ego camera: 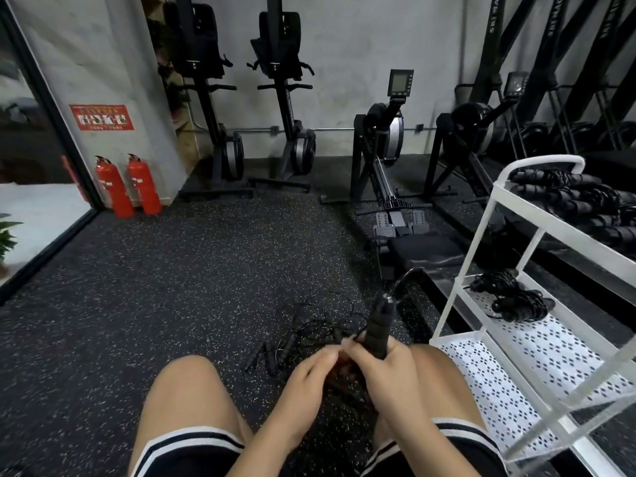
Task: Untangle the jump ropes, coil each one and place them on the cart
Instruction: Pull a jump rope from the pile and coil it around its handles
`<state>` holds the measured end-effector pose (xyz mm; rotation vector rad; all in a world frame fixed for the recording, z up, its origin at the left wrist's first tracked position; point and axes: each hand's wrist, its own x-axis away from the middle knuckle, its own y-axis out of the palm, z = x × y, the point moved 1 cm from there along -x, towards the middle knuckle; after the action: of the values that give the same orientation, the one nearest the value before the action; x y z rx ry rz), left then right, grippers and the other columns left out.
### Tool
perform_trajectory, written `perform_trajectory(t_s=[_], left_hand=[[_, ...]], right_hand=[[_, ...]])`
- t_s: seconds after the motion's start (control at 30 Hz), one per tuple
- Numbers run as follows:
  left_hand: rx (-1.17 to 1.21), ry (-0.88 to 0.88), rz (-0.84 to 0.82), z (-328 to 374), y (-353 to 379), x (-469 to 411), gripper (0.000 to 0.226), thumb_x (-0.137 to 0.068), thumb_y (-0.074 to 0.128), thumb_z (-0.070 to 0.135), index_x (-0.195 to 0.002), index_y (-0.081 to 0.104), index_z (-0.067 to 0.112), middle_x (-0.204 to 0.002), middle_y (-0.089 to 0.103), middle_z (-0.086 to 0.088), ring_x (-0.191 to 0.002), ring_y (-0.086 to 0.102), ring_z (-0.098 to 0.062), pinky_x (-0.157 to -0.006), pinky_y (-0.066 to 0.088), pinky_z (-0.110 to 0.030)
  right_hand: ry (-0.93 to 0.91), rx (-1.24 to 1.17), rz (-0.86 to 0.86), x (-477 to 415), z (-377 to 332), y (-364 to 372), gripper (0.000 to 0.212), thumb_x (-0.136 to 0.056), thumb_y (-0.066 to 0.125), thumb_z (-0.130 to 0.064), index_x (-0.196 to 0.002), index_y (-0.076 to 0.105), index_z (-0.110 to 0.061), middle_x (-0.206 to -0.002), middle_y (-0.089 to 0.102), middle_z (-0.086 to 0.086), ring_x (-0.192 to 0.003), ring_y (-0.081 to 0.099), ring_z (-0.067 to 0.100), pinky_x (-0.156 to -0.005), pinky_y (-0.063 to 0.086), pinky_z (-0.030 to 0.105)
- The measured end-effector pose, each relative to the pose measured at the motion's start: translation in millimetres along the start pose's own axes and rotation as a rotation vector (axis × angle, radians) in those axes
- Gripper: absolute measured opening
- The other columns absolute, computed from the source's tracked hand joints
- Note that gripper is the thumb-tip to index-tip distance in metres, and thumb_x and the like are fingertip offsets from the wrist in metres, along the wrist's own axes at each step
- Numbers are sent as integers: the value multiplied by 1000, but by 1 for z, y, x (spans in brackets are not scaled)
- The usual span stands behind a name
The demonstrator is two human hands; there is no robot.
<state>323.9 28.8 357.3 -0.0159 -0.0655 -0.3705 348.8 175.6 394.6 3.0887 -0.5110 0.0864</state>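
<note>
My right hand (385, 376) grips a black foam jump-rope handle (378, 330) that points up, its cord arcing off the top toward the cart. Beside it my left hand (309, 376) has its fingers curled at the base of that handle; what they pinch is hidden. A tangle of thin black ropes with several handles (303, 335) lies on the floor just beyond my hands. To the right, the white cart (481, 342) carries one coiled rope (516, 299) on its middle shelf and several coiled ropes (578, 201) on the top shelf.
I am seated on speckled black rubber flooring with my knees either side of my hands. A rowing machine (395, 208) stands ahead beside the cart, with others along the wall. Two red fire extinguishers (129, 185) stand at the left by a glass door.
</note>
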Motion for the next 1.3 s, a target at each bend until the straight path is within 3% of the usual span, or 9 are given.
perform_trajectory(t_s=[0.13, 0.33, 0.57, 0.73, 0.83, 0.93, 1.03, 1.2, 1.3], left_hand=[[-162, -8, -9, -15, -2, -10, 30, -108, 58, 10, -113, 77, 33, -116, 79, 11, -114, 71, -11, -98, 53, -21], [-421, -26, -54, -36, -13, -21, 18, -106, 61, 44, -103, 70, 28, -96, 72, -6, -75, 55, -9, -72, 43, -34], [-421, -42, 17, -48, -21, -13, 20, -109, 63, 35, -95, 78, 31, -102, 79, 17, -101, 72, -1, -99, 56, -36], [-401, 16, 106, -41, -24, -10, 20, -106, 69, 29, -89, 78, 35, -91, 80, 15, -78, 72, -2, -84, 58, -36], [-422, 51, 150, -30, -23, -9, 29, -105, 70, 27, -81, 72, 44, -74, 72, 16, -63, 57, 1, -63, 43, -25], [-408, 116, 202, -16, -27, -11, 23, -106, 67, 34, -84, 72, 35, -87, 76, 16, -81, 69, -4, -78, 51, -31], [-328, 134, 227, 4, -29, -11, 21, -106, 67, 26, -88, 77, 30, -93, 80, 13, -93, 74, -4, -89, 55, -28], [-157, 171, 320, 38, -32, -13, 20, -106, 65, 16, -95, 79, 26, -86, 80, 2, -73, 68, -2, -68, 51, -17], [-58, 216, 408, 55, -47, -21, 20, -108, 64, 21, -100, 80, 30, -90, 81, 0, -83, 71, -9, -70, 50, -27]], right_hand=[[-15, -134, -52, -11, -37, -1, 9, -96, 78, -6, -92, 74, 2, -81, 77, 24, -65, 67, 29, -58, 54, 34], [-116, -293, -138, -21, -89, -2, 15, -98, 75, -7, -103, 71, 6, -82, 76, 18, -68, 69, 23, -60, 55, 28], [-59, -320, -164, -33, -77, -2, 25, -100, 75, -14, -121, 72, -1, -98, 79, 22, -79, 71, 24, -68, 56, 32], [87, -200, -149, -33, -21, 1, 26, -98, 70, 3, -122, 72, -5, -95, 78, 24, -75, 67, 24, -66, 54, 34], [97, 2, -90, -31, 14, -1, 34, -89, 69, 8, -112, 81, -14, -98, 81, 13, -76, 70, 21, -70, 55, 29], [161, 88, -144, -25, 34, 1, 37, -86, 69, 10, -106, 83, -17, -100, 84, 4, -94, 78, 22, -81, 60, 27], [192, 91, -221, -12, 39, 7, 32, -92, 71, 5, -103, 85, -21, -94, 84, -1, -87, 76, 10, -82, 58, 25], [139, 109, -217, -6, 45, 20, 12, -99, 74, -5, -108, 78, -9, -91, 82, 12, -79, 77, 20, -70, 57, 30], [152, -22, -206, -8, 38, 27, 19, -98, 80, -12, -102, 72, 5, -88, 79, 24, -69, 73, 23, -60, 55, 31]])
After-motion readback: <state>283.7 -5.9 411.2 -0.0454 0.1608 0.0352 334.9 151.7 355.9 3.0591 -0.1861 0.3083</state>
